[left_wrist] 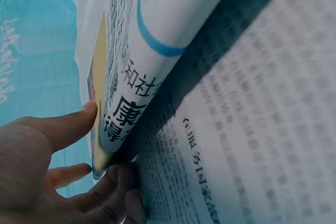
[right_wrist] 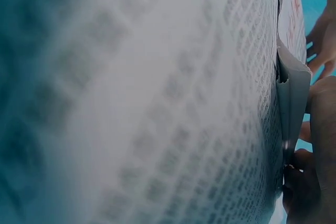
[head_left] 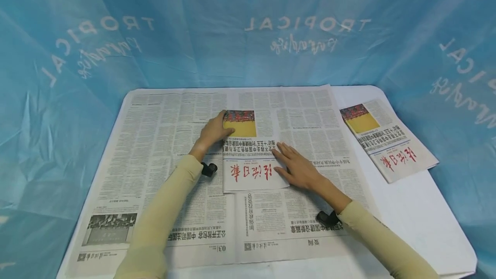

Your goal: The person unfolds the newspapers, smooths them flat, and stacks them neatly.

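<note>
Left hand [head_left: 214, 130] pinches the far-left edge of the folded newspaper [head_left: 251, 153], thumb on top, fingers beneath. Right hand [head_left: 300, 168] lies on its right edge, fingers extended (whether any tip tucks under, cannot tell; right wrist view blurred). Newspaper rests centrally on a spread sheet [head_left: 155, 171]. Likely light, limp, easily creased; best held at folded edges. Long axis near–far, red masthead [head_left: 252, 172] near, photo [head_left: 242, 123] far.
</note>
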The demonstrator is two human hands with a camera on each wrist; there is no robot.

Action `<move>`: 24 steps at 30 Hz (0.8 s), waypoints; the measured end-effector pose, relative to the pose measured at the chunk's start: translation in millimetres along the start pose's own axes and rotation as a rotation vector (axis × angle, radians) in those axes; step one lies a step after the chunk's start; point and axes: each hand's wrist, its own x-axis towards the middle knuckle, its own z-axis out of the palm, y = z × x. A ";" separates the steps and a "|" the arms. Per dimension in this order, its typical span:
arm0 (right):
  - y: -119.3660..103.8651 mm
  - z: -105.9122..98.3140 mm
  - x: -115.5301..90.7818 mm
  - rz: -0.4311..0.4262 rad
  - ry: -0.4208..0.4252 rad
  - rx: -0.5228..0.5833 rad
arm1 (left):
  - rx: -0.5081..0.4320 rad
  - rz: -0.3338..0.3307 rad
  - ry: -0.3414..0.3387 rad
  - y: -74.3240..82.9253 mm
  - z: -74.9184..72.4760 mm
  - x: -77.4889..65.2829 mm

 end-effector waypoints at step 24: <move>-0.4 1.6 -2.1 -0.014 0.009 -0.013 | 0.034 -0.008 0.036 -2.7 -4.8 25.2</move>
